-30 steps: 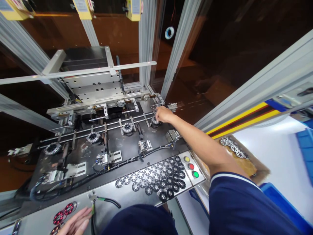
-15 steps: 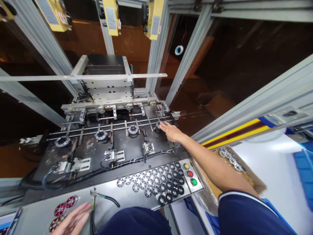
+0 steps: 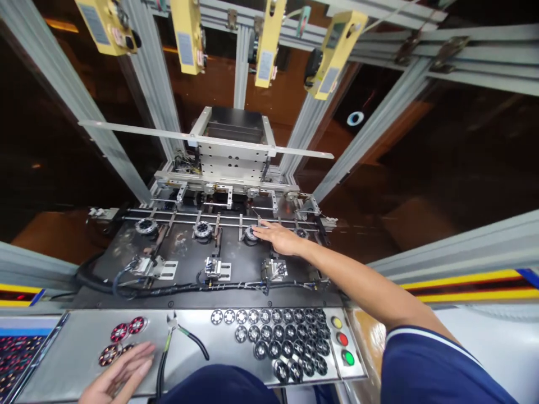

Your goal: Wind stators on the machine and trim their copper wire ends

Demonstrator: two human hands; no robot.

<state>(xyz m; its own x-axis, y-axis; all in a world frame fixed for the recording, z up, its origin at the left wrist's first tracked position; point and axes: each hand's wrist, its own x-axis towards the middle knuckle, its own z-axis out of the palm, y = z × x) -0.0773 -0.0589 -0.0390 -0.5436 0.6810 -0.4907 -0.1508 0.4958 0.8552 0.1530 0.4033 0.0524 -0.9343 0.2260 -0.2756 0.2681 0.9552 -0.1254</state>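
My right hand [image 3: 280,238] reaches over the black machine bed [image 3: 236,255], fingers stretched out and touching a round part in the third fixture [image 3: 251,234] along the rail. The fixture at the far right [image 3: 301,232] holds a part too. My left hand [image 3: 120,379] lies flat and open on the steel shelf [image 3: 76,348], next to red wound rotors [image 3: 128,327] and a pair of cutters [image 3: 168,348]. Several black and silver round discs [image 3: 280,336] lie spread on the shelf's right half.
Yellow, red and green buttons [image 3: 342,339] sit at the shelf's right end. Two more fixtures with parts [image 3: 146,226] stand at the left of the rail. Yellow sensor boxes [image 3: 187,33] hang overhead from the aluminium frame [image 3: 138,73]. A tray of red parts [image 3: 17,353] is at the far left.
My right hand has moved left from the far-right fixture to the third one and opened out flat. My head has turned left. The left hand stays on the shelf.
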